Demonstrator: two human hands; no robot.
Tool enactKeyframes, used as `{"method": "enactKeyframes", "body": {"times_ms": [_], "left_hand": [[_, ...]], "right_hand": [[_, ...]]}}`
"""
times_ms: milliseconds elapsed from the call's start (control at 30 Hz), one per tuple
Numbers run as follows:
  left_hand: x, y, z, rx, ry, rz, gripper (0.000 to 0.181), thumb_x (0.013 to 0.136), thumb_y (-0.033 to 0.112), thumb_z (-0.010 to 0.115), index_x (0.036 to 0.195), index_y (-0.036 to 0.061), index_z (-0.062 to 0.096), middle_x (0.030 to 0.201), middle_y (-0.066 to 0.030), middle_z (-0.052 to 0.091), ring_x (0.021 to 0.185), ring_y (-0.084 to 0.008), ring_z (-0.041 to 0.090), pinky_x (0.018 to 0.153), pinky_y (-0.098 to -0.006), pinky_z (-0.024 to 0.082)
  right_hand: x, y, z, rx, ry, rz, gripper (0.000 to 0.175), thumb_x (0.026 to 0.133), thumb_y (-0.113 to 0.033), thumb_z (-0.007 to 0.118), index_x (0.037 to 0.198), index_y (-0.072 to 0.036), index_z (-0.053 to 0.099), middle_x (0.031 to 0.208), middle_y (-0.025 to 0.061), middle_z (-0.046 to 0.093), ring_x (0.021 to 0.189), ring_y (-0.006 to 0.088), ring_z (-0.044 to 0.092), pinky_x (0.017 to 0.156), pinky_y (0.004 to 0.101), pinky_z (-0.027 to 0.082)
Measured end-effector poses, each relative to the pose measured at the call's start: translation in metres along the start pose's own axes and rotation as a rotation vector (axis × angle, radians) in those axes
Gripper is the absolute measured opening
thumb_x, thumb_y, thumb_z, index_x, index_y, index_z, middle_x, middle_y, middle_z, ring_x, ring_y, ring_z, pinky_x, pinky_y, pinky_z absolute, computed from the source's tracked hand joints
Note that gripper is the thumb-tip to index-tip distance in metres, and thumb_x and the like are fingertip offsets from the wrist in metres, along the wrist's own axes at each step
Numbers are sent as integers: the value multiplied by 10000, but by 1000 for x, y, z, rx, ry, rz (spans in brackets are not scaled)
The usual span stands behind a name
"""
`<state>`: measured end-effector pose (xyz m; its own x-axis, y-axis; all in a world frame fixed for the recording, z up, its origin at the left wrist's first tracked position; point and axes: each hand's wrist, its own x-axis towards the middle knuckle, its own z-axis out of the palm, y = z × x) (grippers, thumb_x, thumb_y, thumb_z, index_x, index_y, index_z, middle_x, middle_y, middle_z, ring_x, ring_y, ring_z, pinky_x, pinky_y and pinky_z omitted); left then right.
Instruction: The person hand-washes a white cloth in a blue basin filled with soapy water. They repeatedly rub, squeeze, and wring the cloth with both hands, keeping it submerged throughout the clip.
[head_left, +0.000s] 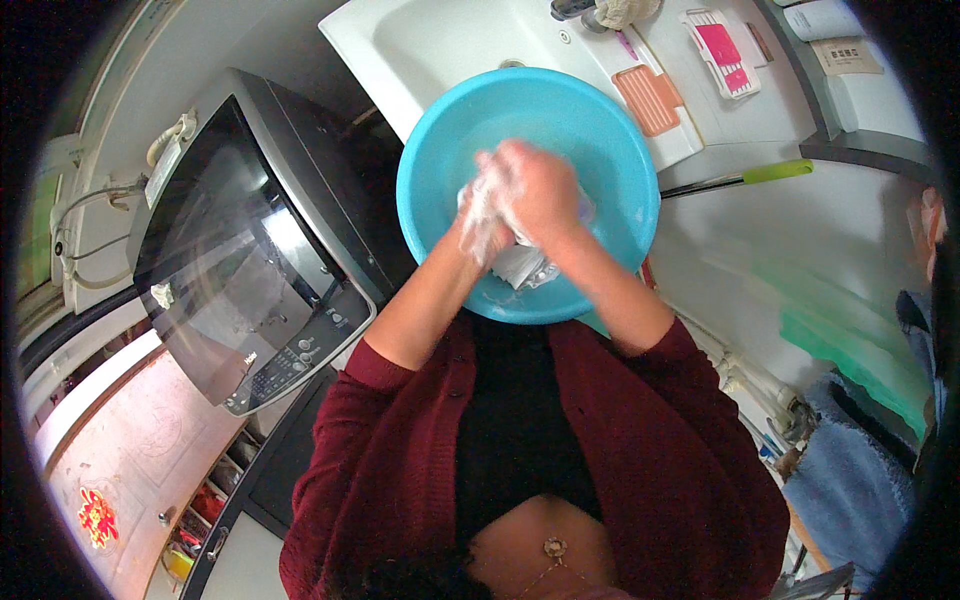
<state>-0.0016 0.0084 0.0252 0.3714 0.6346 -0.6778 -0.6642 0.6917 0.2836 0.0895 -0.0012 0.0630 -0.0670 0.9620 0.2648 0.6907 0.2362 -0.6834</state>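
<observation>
A round turquoise plastic basin (622, 247) rests over the front of a white washbasin (420, 45). Inside it lies a bunched white cloth (523, 266), with part of it hanging below my wrists. My left hand (484, 217), coated in white suds, is pressed against my right hand and closed on the cloth. Slightly blurred, my right hand (544, 187) wraps over the cloth from the other side, its knuckles up. Both hands hide most of the cloth between them. Some foam clings to the basin's inner wall near me.
On the left stands a Haier washing machine (247, 262) with a dark glossy lid. A ribbed orange soap dish (646, 99) and a white rack with a pink insert (718, 46) sit at the right. A green-handled pole (776, 172) leans there, above blue fluffy fabric (847, 480).
</observation>
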Motion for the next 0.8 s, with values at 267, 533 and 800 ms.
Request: {"method": "enactKeyframes", "body": {"times_ms": [267,533,800], "left_hand": [[-4,-10,-1,-187,-61,1,306,1012,263,449,1208,52,551,1121,-97,627,945,-243,653,834,-392,556],[8,6,-17,111,-28,-47,362,995,378,472,1158,72,578,1005,-104,637,838,-254,630,779,-412,537],[-12,37,2,-26,-107,-70,553,975,503,459,1185,1,560,1216,-191,615,1072,-339,621,985,-504,472]], "right_hand": [[32,2,-9,66,-41,80,228,836,-260,669,704,-86,604,653,164,594,614,348,605,626,444,491],[-6,-28,8,128,150,-322,191,853,-213,656,734,-71,609,714,174,620,634,363,598,650,435,494],[31,75,-30,362,-358,86,310,816,-274,709,1019,-51,634,1040,180,644,981,342,624,852,401,487]]}}
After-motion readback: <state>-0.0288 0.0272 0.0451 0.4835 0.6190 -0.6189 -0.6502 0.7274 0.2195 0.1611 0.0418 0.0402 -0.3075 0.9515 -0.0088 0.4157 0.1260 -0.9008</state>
